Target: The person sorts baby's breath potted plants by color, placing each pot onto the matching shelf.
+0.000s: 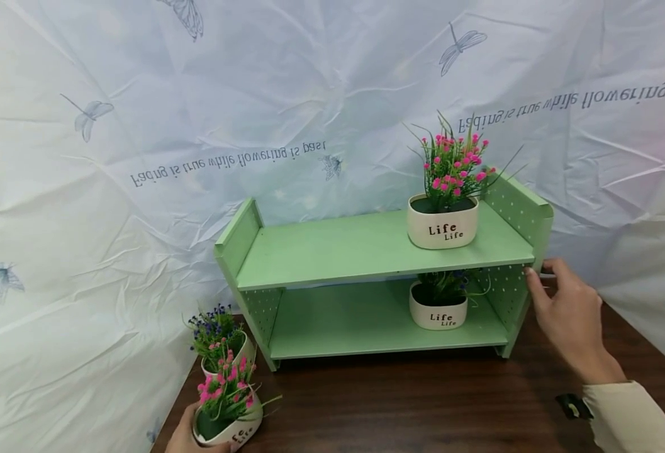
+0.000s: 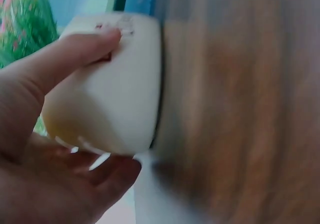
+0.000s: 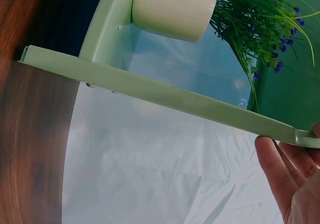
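Observation:
My left hand (image 1: 196, 434) grips a cream oval flowerpot (image 2: 122, 89) with pink flowers (image 1: 227, 387) at the table's left front. In the left wrist view the thumb lies across the pot's lettered front and the fingers are on its other side. My right hand (image 1: 572, 314) holds the right side panel of a green two-tier shelf (image 1: 321, 251), thumb at the front edge and fingers around the outer side. A pink-flowered pot (image 1: 442, 226) stands at the right of the upper tier. Below it, a purple-flowered pot (image 3: 175, 9) stands on the lower tier.
Another purple-flowered pot (image 1: 216, 340) is just behind the held one, near the shelf's left leg. The dark wooden table (image 1: 377, 402) runs in front of the shelf. A pale printed cloth (image 1: 287, 100) hangs behind and at both sides.

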A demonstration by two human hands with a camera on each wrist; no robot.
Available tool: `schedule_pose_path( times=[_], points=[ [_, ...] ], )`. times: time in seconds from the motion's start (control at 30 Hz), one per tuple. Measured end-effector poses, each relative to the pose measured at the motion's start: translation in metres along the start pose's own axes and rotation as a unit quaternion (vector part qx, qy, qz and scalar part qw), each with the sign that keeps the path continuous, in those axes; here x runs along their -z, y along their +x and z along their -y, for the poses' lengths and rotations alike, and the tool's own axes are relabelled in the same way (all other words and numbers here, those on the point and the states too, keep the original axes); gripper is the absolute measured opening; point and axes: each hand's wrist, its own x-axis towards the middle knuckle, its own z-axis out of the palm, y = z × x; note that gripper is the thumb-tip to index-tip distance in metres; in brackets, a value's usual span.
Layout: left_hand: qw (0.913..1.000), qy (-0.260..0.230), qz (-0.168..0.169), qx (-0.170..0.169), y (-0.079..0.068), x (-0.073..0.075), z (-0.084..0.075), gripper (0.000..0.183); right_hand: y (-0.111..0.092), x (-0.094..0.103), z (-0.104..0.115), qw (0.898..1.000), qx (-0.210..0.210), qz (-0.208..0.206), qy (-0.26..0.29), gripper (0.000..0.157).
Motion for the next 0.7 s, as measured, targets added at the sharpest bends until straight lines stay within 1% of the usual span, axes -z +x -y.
schedule_pose_path(
  times=[0.07, 0.1, 0.13, 0.2, 0.23, 0.27, 0.3, 0.33, 0.37, 0.4, 0.43, 0.47, 0.5, 0.53, 0.6, 0.7],
  points=[
    [0.9991, -0.003, 0.025, -0.035, 0.012, 0.004, 0.015, 0.102, -0.001, 0.001, 0.0, 1.0, -0.002, 0.0, -0.001, 0.022],
    [0.997, 0.001, 0.036, -0.069, 0.02, 0.006, 0.027, 0.099, -0.001, 0.001, 0.0, 1.0, -0.003, -0.001, -0.002, 0.022],
    [0.9938, -0.012, 0.053, -0.097, 0.027, 0.008, 0.039, 0.097, -0.001, 0.001, 0.0, 1.0, -0.003, -0.001, -0.002, 0.022],
    [0.9829, -0.054, 0.09, -0.152, 0.043, 0.009, 0.066, 0.097, -0.002, 0.001, 0.0, 1.0, -0.001, -0.001, -0.002, 0.021],
    [0.9739, -0.084, 0.123, -0.171, 0.052, 0.01, 0.08, 0.091, -0.002, 0.001, 0.0, 1.0, -0.001, 0.001, -0.001, 0.021],
    [0.9661, -0.111, 0.152, -0.176, 0.06, 0.01, 0.093, 0.085, -0.002, 0.0, 0.0, 1.0, 0.0, 0.002, 0.001, 0.021],
    [0.9592, -0.135, 0.176, -0.176, 0.065, 0.01, 0.103, 0.083, -0.002, 0.0, 0.0, 1.0, -0.001, 0.004, 0.003, 0.02],
    [0.9567, -0.157, 0.189, -0.156, 0.069, 0.009, 0.107, 0.084, -0.002, 0.0, 0.0, 1.0, -0.002, 0.006, 0.004, 0.02],
    [0.9585, -0.16, 0.188, -0.142, 0.07, 0.007, 0.11, 0.085, -0.002, -0.001, 0.0, 1.0, -0.001, 0.007, 0.005, 0.02],
    [0.9639, -0.146, 0.177, -0.136, 0.07, 0.007, 0.108, 0.087, -0.002, -0.001, 0.0, 1.0, -0.002, 0.008, 0.005, 0.02],
    [0.9701, -0.129, 0.164, -0.123, 0.068, 0.006, 0.103, 0.09, -0.002, -0.001, 0.0, 1.0, -0.003, 0.008, 0.005, 0.019],
    [0.9777, -0.103, 0.137, -0.122, 0.063, 0.005, 0.095, 0.094, -0.002, -0.001, 0.0, 1.0, -0.004, 0.006, 0.005, 0.019],
    [0.9822, -0.076, 0.115, -0.128, 0.056, 0.005, 0.085, 0.097, -0.001, -0.001, 0.0, 1.0, -0.002, 0.006, 0.003, 0.019],
    [0.9844, -0.062, 0.097, -0.133, 0.048, 0.005, 0.074, 0.102, -0.001, -0.001, 0.0, 1.0, -0.002, 0.005, 0.003, 0.019],
    [0.9838, -0.037, 0.08, -0.156, 0.033, 0.008, 0.052, 0.107, -0.001, -0.001, 0.0, 1.0, -0.002, 0.006, 0.002, 0.019],
    [0.987, -0.014, 0.075, -0.142, 0.014, 0.014, 0.023, 0.112, -0.001, -0.001, 0.0, 1.0, -0.004, 0.008, 0.001, 0.02]
  ],
)
